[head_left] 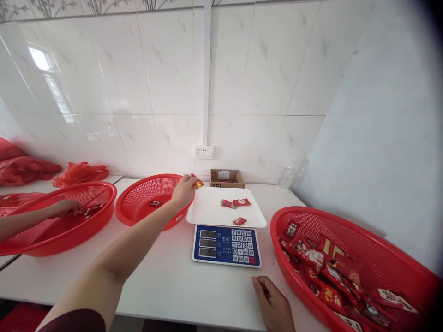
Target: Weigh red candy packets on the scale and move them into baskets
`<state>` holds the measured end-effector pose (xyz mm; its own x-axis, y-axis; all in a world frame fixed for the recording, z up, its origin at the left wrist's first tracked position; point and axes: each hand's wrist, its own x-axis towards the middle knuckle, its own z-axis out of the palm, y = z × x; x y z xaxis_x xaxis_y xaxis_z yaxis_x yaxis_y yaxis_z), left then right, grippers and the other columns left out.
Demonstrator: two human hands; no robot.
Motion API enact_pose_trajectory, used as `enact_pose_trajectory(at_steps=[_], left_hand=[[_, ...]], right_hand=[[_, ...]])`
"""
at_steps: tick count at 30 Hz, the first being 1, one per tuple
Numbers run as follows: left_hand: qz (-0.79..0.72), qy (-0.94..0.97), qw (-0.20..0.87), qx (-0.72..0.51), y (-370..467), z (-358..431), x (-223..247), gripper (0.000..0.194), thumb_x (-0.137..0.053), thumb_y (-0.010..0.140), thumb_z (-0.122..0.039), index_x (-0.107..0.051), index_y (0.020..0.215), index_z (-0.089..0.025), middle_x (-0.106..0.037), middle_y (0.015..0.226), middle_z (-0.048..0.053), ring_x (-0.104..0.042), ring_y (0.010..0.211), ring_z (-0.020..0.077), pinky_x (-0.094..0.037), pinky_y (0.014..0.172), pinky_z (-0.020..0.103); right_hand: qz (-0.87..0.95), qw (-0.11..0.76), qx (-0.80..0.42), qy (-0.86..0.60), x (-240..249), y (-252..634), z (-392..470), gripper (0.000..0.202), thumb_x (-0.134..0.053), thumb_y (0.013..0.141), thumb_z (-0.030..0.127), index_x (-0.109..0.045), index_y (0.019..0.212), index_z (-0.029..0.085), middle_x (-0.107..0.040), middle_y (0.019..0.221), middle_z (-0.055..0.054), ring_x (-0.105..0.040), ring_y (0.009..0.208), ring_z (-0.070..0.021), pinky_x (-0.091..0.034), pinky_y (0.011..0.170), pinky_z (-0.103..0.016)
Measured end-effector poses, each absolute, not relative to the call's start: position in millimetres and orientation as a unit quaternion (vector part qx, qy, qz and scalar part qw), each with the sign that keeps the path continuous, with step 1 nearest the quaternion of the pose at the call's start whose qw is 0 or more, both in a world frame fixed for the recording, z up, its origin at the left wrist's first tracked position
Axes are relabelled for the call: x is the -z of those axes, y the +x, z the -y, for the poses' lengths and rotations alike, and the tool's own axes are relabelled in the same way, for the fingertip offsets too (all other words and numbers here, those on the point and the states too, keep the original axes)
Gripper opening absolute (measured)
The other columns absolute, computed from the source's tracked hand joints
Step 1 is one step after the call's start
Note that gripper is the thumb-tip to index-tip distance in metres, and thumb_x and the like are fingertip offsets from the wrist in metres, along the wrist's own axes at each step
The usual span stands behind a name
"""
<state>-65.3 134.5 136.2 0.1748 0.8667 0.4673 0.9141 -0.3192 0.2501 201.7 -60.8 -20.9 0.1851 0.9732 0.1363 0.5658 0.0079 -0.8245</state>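
Observation:
My left hand (184,190) is stretched out over the right rim of the middle red basket (133,196), beside the scale's tray. Its fingers pinch a small red and gold packet (198,184). Three small red packets (241,202) lie on the white tray (207,210) of the digital scale (226,246). One dark red packet (155,203) rests in the middle basket. My right hand (273,302) is low over the table in front of the scale, its fingers loosely curled in with nothing visible in them.
At right stands a red basket (282,230) holding many red packets (332,276). To the left, a co-worker's hand (67,208) reaches into another red basket (100,230). Red plastic bags (81,174) lie behind it. A cardboard box (238,177) and a clear plastic item (286,177) are near the wall.

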Motion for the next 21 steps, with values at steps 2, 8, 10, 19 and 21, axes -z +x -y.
enact_pose_trajectory(at_steps=[2, 8, 10, 19, 21], left_hand=[[0.615, -0.741, 0.058, 0.263, -94, -134, -138, 0.034, -0.046, 0.081, -0.012, -0.052, 0.113, -0.019, -0.045, 0.120, 0.012, -0.045, 0.111, 0.0304, -0.041, 0.087, 0.043], [0.567, -0.798, 0.048, 0.197, -81, -129, -126, 0.028, -0.048, 0.084, -0.023, -0.055, 0.112, -0.018, -0.047, 0.127, 0.008, -0.033, 0.124, 0.0279, -0.026, 0.103, 0.044], [0.522, -0.835, 0.026, 0.170, -50, -131, -119, 0.030, -0.047, 0.087, -0.024, -0.053, 0.116, -0.019, -0.051, 0.125, 0.005, -0.036, 0.123, 0.0220, -0.027, 0.104, 0.036], [0.453, -0.886, -0.020, 0.097, 54, -149, -93, 0.030, -0.051, 0.089, -0.028, -0.050, 0.116, -0.015, -0.053, 0.116, 0.009, -0.052, 0.104, 0.0232, -0.043, 0.087, 0.045], [0.469, -0.878, -0.023, 0.093, 57, -150, -93, 0.029, -0.051, 0.089, -0.029, -0.050, 0.114, -0.015, -0.053, 0.113, 0.008, -0.056, 0.095, 0.0209, -0.047, 0.080, 0.041]], right_hand=[[0.586, 0.399, -0.255, -0.657, 20, 202, 61, 0.039, -0.039, 0.078, 0.056, -0.052, 0.063, 0.022, -0.053, 0.054, 0.002, -0.048, 0.051, -0.0136, -0.041, 0.049, -0.020], [0.592, 0.399, -0.261, -0.650, 24, 203, 58, 0.040, -0.038, 0.078, 0.056, -0.052, 0.065, 0.022, -0.053, 0.055, 0.002, -0.048, 0.052, -0.0135, -0.040, 0.050, -0.020], [0.590, 0.401, -0.260, -0.651, 25, 203, 58, 0.040, -0.038, 0.078, 0.056, -0.052, 0.065, 0.022, -0.052, 0.055, 0.003, -0.048, 0.052, -0.0134, -0.040, 0.050, -0.020], [0.576, 0.425, -0.248, -0.653, 22, 199, 62, 0.039, -0.041, 0.078, 0.055, -0.051, 0.062, 0.021, -0.047, 0.053, 0.004, -0.046, 0.051, -0.0124, -0.040, 0.050, -0.019], [0.572, 0.431, -0.249, -0.652, 20, 198, 62, 0.039, -0.041, 0.078, 0.055, -0.050, 0.062, 0.021, -0.046, 0.053, 0.004, -0.046, 0.051, -0.0124, -0.039, 0.050, -0.019]])
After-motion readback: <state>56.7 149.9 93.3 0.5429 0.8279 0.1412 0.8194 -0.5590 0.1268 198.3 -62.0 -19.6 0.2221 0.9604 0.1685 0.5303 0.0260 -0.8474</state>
